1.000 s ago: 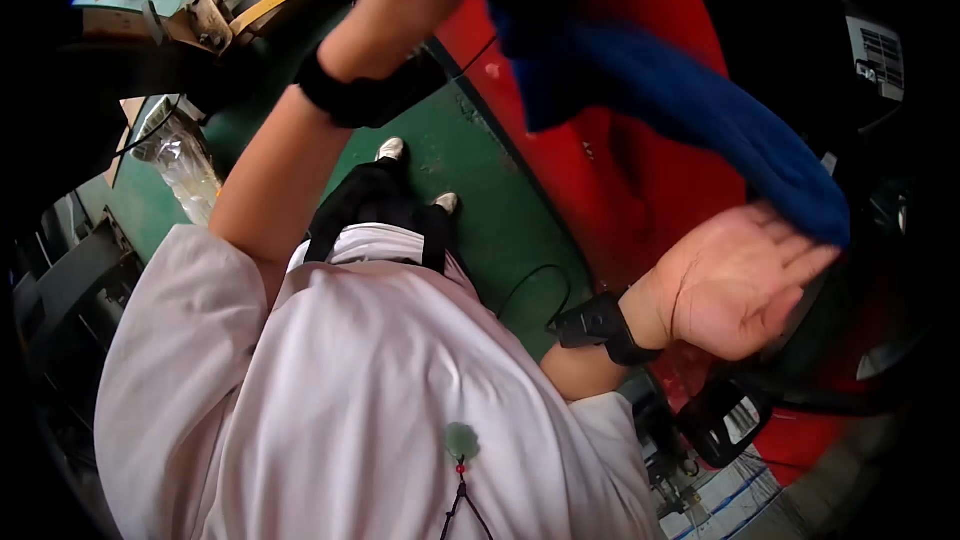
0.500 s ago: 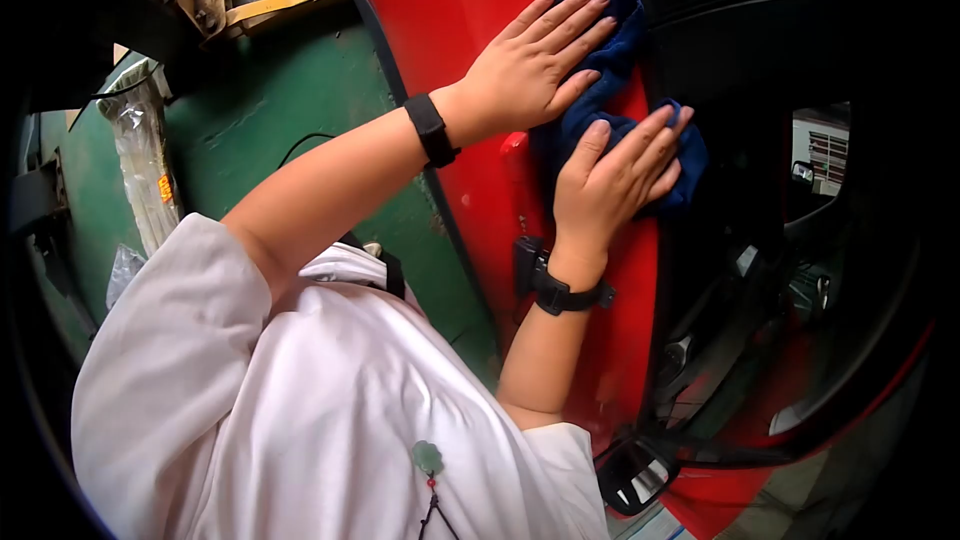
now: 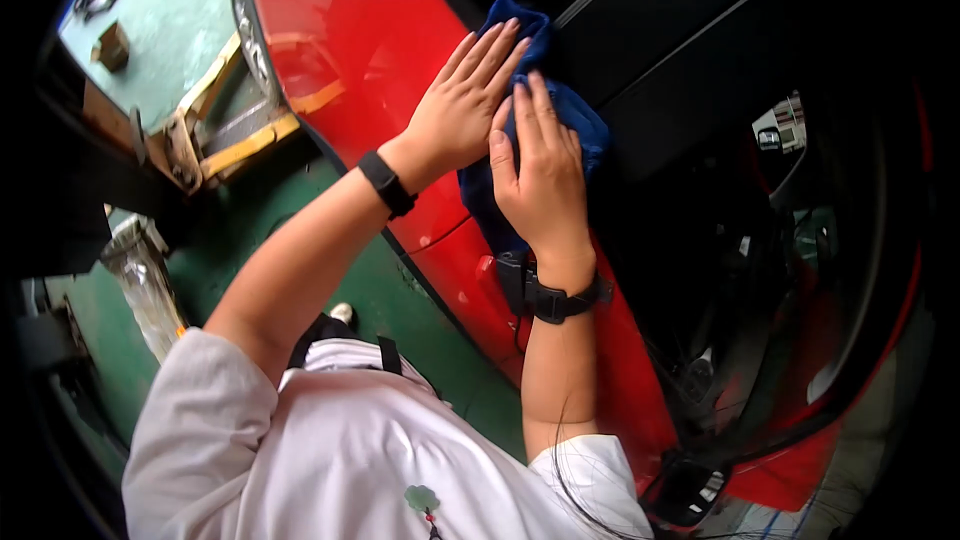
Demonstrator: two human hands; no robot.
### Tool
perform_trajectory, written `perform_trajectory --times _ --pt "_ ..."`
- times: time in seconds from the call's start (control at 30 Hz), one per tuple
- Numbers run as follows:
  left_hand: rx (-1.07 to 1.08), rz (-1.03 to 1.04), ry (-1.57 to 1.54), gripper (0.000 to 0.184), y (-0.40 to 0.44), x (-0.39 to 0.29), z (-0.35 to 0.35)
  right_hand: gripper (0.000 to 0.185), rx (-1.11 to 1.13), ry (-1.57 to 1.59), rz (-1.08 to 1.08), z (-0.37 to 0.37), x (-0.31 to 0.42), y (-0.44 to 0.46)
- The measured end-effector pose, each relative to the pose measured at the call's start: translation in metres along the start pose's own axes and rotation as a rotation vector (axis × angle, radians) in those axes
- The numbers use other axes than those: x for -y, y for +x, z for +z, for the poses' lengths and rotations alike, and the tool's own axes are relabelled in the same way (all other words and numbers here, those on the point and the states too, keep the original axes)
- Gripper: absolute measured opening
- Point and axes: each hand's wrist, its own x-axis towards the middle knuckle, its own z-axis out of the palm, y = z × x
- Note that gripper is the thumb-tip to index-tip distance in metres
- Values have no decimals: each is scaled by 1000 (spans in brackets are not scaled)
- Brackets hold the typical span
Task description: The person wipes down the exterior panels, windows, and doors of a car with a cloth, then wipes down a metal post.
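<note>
A blue cloth [image 3: 582, 125] lies bunched over the upper edge of a red car's side [image 3: 370, 50], beside the dark window area. My left hand [image 3: 460, 108] rests flat on the cloth's left part, fingers stretched out towards the window. Just right of it, my right hand [image 3: 543, 175] also presses flat on the cloth, its fingertips close to the left hand's fingers and its thumb apart. A black strap [image 3: 387, 183] circles my left wrist; another strap, with a small box-like device [image 3: 514, 280], is on my right wrist.
A red door handle [image 3: 488, 305] sticks out beside my right wrist. The black side mirror [image 3: 690, 490] is at lower right. Yellow lift arms [image 3: 250, 148] reach under the car at left, near a plastic-wrapped post [image 3: 145, 280] and the green floor [image 3: 440, 345].
The view has swung, showing more of the car's far end. Both hands and the cloth have moved along the car away from the handle, and my right hand has come closer to my left.
</note>
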Motion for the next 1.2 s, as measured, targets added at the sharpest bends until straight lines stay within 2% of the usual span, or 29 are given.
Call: perform_trajectory --times 0.17,0.27,0.33,0.4,0.6,0.67,0.73,0.77,0.83,0.87,1.0,1.03,1.07,1.13,1.2 --pt "63 -17 -36 62 2 -9 -9 48 -64 -170 -13 -15 -1 -25" --pt "91 -30 -25 62 3 -12 -11 46 -78 -258 91 -23 -4 -55" --pt "87 -31 -40 63 3 -11 -11 45 22 -284 144 -22 -2 -64" --pt "98 -38 -54 63 4 -13 -13 45 -2 -258 154 -22 1 -61" --pt "130 -37 -54 65 2 -13 -11 45 209 54 36 -45 -5 -45" --pt "163 -45 -41 65 2 -16 -14 51 49 90 -63 -49 -11 -50" --pt "158 -61 -38 65 1 -18 -13 57 -55 34 -74 -42 -17 -60" --pt "165 -67 -58 65 1 -20 -14 60 -12 2 -33 -43 -18 -67" --pt "180 -29 -96 65 -9 -17 -13 65 40 -74 33 -43 -22 -79" --pt "207 -19 -108 65 -15 -17 -13 68 -35 -127 -12 -42 -26 -84" --pt "407 61 -78 67 -28 -12 -19 54 84 -245 19 -52 -24 -72" --pt "401 74 -111 66 -27 -11 -18 49 6 -248 -31 -41 -33 -77" --pt "416 70 -150 66 -25 -11 -20 49 -12 -274 7 -37 -32 -69" --pt "437 209 -203 68 -6 -7 -24 49 16 -292 80 -33 -17 -61" --pt "359 425 -147 64 20 0 -24 50 32 -360 185 -27 -10 -49"
